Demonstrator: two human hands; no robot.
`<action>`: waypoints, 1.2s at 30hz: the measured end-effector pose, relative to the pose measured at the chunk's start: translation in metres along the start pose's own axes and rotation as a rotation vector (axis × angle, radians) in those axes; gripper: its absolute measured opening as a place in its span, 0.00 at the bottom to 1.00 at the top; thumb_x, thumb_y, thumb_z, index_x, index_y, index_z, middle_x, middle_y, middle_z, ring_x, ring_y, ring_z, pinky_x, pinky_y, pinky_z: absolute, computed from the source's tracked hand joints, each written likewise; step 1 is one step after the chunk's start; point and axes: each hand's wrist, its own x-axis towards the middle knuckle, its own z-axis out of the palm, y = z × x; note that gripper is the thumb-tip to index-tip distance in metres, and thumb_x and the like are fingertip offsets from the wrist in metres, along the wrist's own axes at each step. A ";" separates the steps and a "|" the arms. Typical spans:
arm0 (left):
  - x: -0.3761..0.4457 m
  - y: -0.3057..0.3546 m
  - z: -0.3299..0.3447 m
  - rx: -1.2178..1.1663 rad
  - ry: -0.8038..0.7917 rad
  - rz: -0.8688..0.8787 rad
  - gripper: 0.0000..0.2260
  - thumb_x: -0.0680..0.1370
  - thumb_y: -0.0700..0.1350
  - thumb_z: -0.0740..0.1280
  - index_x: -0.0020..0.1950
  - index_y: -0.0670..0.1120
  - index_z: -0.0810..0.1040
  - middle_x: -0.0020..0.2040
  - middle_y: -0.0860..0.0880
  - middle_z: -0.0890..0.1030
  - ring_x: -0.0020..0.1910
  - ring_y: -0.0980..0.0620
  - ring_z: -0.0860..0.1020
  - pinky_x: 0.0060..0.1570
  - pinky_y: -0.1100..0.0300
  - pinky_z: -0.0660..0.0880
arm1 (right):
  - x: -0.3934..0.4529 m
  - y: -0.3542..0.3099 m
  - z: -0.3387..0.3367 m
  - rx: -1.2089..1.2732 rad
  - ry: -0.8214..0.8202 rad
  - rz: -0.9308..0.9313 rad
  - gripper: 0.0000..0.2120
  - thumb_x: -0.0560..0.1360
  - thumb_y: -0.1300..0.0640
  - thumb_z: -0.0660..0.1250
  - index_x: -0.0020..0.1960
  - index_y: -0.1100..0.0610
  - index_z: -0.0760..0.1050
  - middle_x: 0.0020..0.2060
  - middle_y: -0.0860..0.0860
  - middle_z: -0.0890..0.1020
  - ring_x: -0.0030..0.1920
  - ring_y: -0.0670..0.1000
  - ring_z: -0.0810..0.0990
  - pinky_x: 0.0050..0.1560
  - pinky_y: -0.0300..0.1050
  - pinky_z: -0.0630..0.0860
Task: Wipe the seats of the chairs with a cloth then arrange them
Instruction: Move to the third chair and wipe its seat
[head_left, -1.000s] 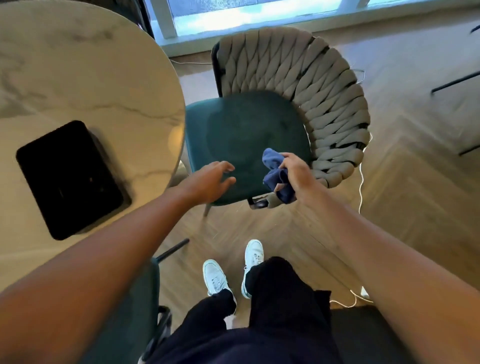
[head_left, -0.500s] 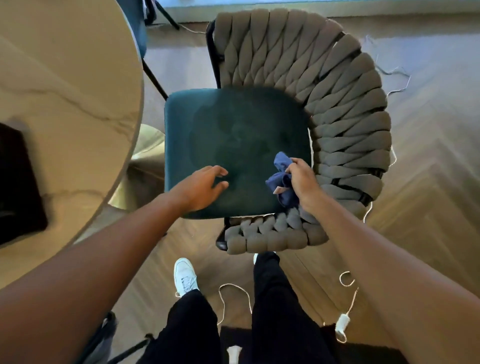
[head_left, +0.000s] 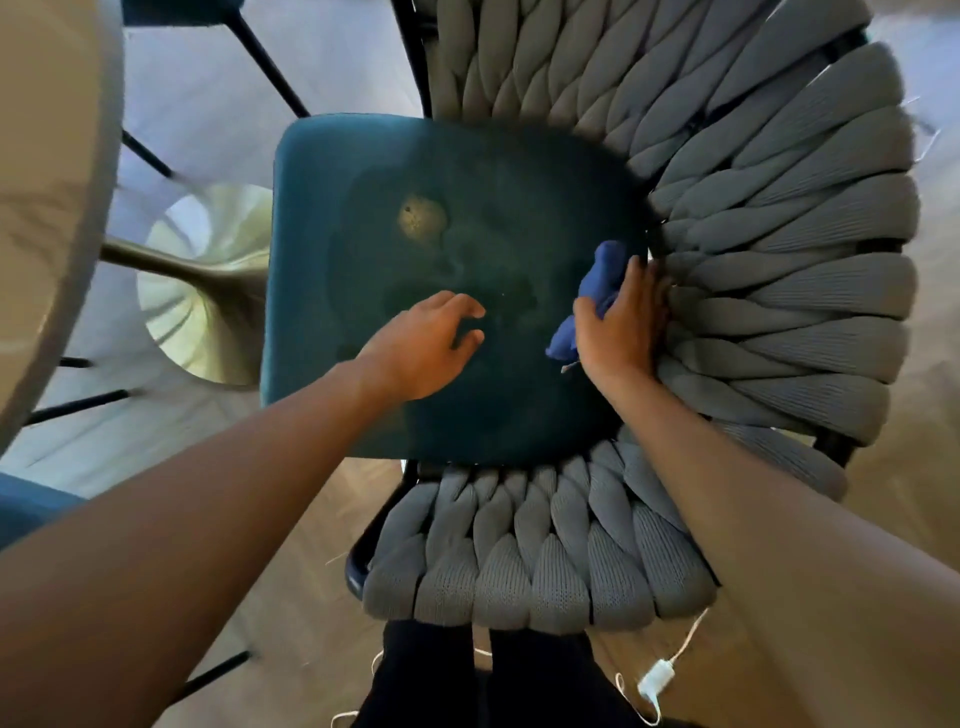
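A chair with a dark teal velvet seat (head_left: 493, 415) and a grey braided backrest (head_left: 779, 291) fills the view from above. A yellowish dusty patch (head_left: 422, 221) marks the seat's far left part. My right hand (head_left: 621, 327) grips a bunched blue cloth (head_left: 597, 283) and holds it on the seat's right edge, against the braid. My left hand (head_left: 431, 340) hovers over the middle of the seat with loosely curled fingers, holding nothing.
A round marble table (head_left: 47, 197) edges in at the left, with its brass pedestal base (head_left: 208, 291) beside the chair. Another teal chair's seat (head_left: 26, 506) shows at lower left. A white cable with an inline switch (head_left: 657, 678) lies on the wood floor.
The view has closed in over the chair. Both hands have moved further onto the seat, and the cloth now lies against the seat's right edge.
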 end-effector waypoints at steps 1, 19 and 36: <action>0.007 -0.001 0.002 0.021 0.025 0.015 0.17 0.83 0.52 0.61 0.70 0.50 0.72 0.69 0.49 0.74 0.61 0.46 0.78 0.65 0.49 0.73 | 0.005 0.006 0.010 -0.104 -0.027 0.010 0.40 0.80 0.45 0.62 0.82 0.60 0.47 0.81 0.61 0.48 0.81 0.60 0.46 0.79 0.56 0.44; 0.031 -0.028 0.002 0.102 0.194 0.007 0.16 0.83 0.51 0.62 0.70 0.49 0.73 0.69 0.47 0.75 0.69 0.43 0.72 0.69 0.45 0.66 | -0.022 0.007 0.077 -0.150 -0.445 -0.801 0.31 0.76 0.57 0.49 0.76 0.68 0.64 0.77 0.66 0.62 0.78 0.66 0.57 0.79 0.60 0.53; 0.028 -0.057 0.010 -0.055 0.393 -0.014 0.13 0.83 0.49 0.63 0.66 0.48 0.75 0.64 0.49 0.77 0.64 0.46 0.75 0.67 0.47 0.70 | 0.005 -0.063 0.108 -0.035 -0.108 -0.459 0.30 0.74 0.63 0.51 0.76 0.70 0.62 0.77 0.69 0.59 0.78 0.69 0.56 0.78 0.62 0.53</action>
